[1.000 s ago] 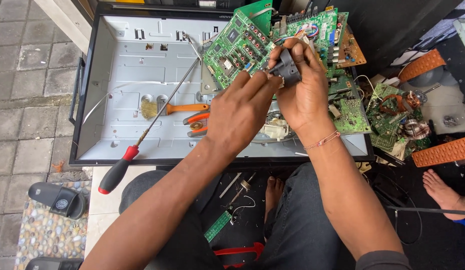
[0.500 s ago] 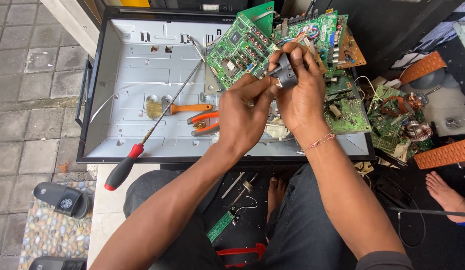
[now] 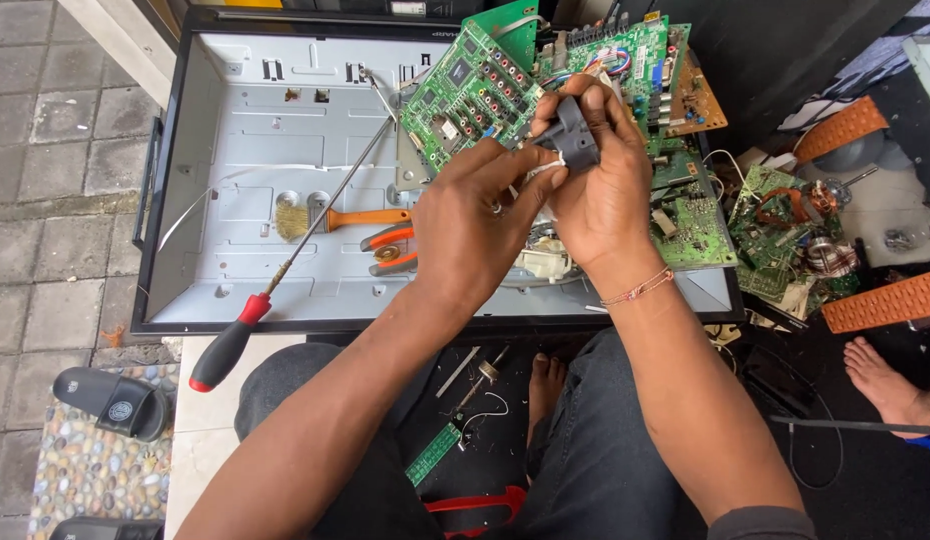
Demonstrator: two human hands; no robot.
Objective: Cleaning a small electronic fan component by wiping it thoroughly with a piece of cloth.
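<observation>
My right hand (image 3: 605,190) grips a small grey plastic part (image 3: 575,140) with a white wire at its base. My left hand (image 3: 470,225) pinches the lower end of that same part with thumb and fingers. Both hands hover over an opened flat-screen chassis (image 3: 245,130), just below several green circuit boards (image 3: 465,85). A long screwdriver with a red and black handle (image 3: 225,350) lies diagonally across the chassis to the left of my left arm.
An orange-handled brush (image 3: 330,220) and orange pliers (image 3: 390,250) lie on the chassis. More circuit boards and parts (image 3: 785,235) are piled at the right. A black sandal (image 3: 110,400) sits on the paving at lower left. Another person's bare foot (image 3: 885,380) is at right.
Both hands have stayed on the grey part and shifted slightly, with the left fingers working at its lower end. The camera view moved a little.
</observation>
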